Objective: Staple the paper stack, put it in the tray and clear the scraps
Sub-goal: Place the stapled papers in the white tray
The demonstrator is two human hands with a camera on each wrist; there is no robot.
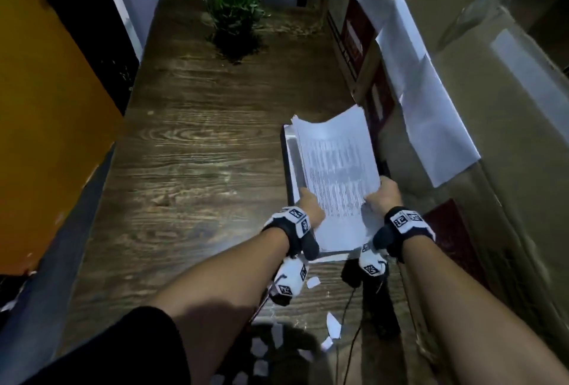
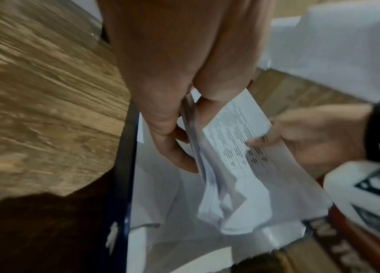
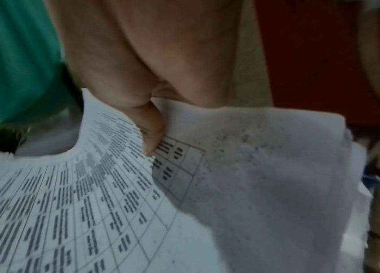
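The printed paper stack [image 1: 335, 163] is held tilted and slightly bowed over the shallow tray [image 1: 289, 166] at the table's right side. My left hand [image 1: 309, 201] pinches its near left edge and my right hand [image 1: 381, 195] grips its near right edge. In the left wrist view my left hand [image 2: 184, 133] pinches the sheets [image 2: 238, 129], with white paper lying in the tray [image 2: 126, 147] below and my right hand [image 2: 312, 136] opposite. The right wrist view shows my thumb [image 3: 149, 127] pressed on the printed sheets [image 3: 86, 203]. White scraps [image 1: 334, 324] lie on the table near me.
A dark object [image 1: 380, 310], possibly the stapler, lies beside cables near the front right. A dark round bin [image 1: 271, 350] holding scraps sits below the table edge. A potted plant [image 1: 235, 15] stands at the far end. Cardboard boxes [image 1: 480, 83] with white sheets line the right.
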